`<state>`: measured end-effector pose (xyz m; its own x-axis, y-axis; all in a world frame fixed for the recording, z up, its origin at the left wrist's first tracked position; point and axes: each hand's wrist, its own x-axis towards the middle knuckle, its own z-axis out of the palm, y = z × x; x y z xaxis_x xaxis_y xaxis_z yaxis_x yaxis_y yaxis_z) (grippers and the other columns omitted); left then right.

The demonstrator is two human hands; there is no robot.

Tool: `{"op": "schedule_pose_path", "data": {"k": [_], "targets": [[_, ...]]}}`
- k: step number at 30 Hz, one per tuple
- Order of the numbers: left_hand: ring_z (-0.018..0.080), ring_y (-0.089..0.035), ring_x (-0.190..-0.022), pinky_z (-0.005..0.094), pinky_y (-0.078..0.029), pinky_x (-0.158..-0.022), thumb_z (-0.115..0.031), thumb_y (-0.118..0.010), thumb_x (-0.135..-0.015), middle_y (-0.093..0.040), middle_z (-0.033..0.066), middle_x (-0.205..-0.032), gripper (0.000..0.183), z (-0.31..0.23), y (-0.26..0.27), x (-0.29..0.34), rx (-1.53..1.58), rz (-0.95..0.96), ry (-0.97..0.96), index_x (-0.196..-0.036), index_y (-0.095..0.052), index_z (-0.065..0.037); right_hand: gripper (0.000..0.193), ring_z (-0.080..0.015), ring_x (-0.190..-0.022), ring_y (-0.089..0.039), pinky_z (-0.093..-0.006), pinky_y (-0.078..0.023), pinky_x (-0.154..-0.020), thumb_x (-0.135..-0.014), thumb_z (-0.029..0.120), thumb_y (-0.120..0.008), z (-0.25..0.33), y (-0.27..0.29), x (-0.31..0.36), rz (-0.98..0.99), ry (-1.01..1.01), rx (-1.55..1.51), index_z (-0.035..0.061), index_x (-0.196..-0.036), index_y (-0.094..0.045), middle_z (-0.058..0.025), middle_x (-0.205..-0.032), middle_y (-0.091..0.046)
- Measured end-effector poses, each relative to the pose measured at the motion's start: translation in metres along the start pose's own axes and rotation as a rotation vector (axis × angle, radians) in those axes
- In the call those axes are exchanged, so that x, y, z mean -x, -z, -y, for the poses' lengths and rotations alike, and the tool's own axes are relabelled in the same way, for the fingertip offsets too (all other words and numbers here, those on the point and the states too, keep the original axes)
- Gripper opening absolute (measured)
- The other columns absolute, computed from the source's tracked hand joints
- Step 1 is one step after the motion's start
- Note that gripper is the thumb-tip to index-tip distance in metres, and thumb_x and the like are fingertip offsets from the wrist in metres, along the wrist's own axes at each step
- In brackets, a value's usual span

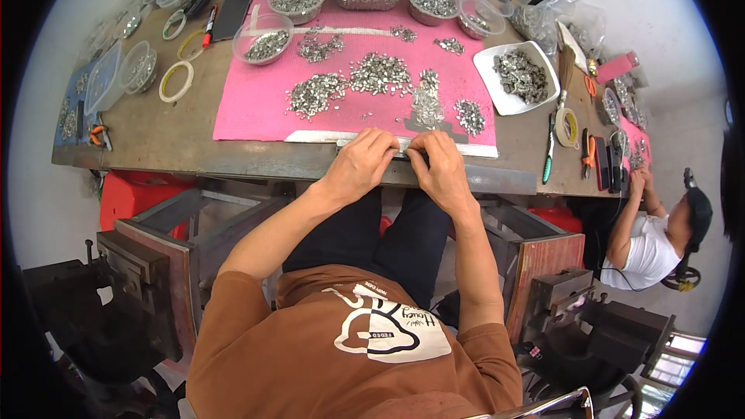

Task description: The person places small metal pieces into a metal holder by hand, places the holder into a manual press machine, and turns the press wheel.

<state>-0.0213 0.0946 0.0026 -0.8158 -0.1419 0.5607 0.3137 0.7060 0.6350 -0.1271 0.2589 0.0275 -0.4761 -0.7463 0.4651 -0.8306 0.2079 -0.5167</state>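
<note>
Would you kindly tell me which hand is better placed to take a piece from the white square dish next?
Probably the right hand: it is nearer the white square dish, which stands to the right of the pink mat, while the left hand lies farther away.

Left forearm [285, 225]: bare, slanting inward from the elbow toward the front edge of the bench [198, 112].
Left wrist [330, 194]: just short of that edge, below the hand.
Left hand [362, 159]: near the middle of the front edge, back upward, fingers bent and drawn toward the thumb, tips aimed right.
Right forearm [476, 260]: bare, steeper than the left, leaning slightly leftward.
Right wrist [464, 208]: also short of the edge.
Right hand [441, 169]: just beside the left, fingers curled, thumb turned inward.
Grip: fingertips too small to read.
</note>
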Motion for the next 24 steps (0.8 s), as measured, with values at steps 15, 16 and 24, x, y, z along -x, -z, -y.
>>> {"op": "schedule_pose_path", "data": {"k": [15,16,24], "targets": [[0.0347,-0.062,-0.085,0.0419,-0.051,-0.076,0.005,-0.068,-0.085,-0.061,0.0142,-0.092,0.017,-0.001,-0.005,0.000,-0.039,-0.036,-0.027,-0.098,-0.058,0.001,0.010,-0.0329,-0.084,-0.056,-0.0438,-0.045,-0.077,-0.086,0.004,-0.065,0.014,0.002,-0.007,0.125,0.121,0.338,0.0021,-0.091,-0.056,-0.0143,-0.088,-0.053],[0.0347,-0.062,-0.085,0.0419,-0.051,-0.076,0.005,-0.068,-0.085,-0.061,0.0142,-0.092,0.017,-0.002,-0.005,0.000,-0.038,-0.038,-0.028,-0.098,-0.058,0.001,0.010,-0.0330,-0.085,-0.055,-0.0438,-0.045,-0.077,-0.086,0.004,-0.065,0.014,0.003,-0.007,0.122,0.121,0.326,0.0022,-0.091,-0.056,-0.0142,-0.088,-0.052],[0.0342,-0.062,-0.085,0.0411,-0.051,-0.074,0.004,-0.068,-0.085,-0.061,0.0144,-0.092,0.017,-0.002,-0.002,0.001,-0.085,-0.007,-0.053,-0.098,-0.058,0.002,0.013,-0.0331,-0.087,-0.057,-0.0434,-0.044,-0.078,-0.085,0.000,-0.067,0.006,0.000,-0.001,0.085,0.058,0.121,0.0025,-0.093,-0.057,-0.0139,-0.091,-0.057]]}}
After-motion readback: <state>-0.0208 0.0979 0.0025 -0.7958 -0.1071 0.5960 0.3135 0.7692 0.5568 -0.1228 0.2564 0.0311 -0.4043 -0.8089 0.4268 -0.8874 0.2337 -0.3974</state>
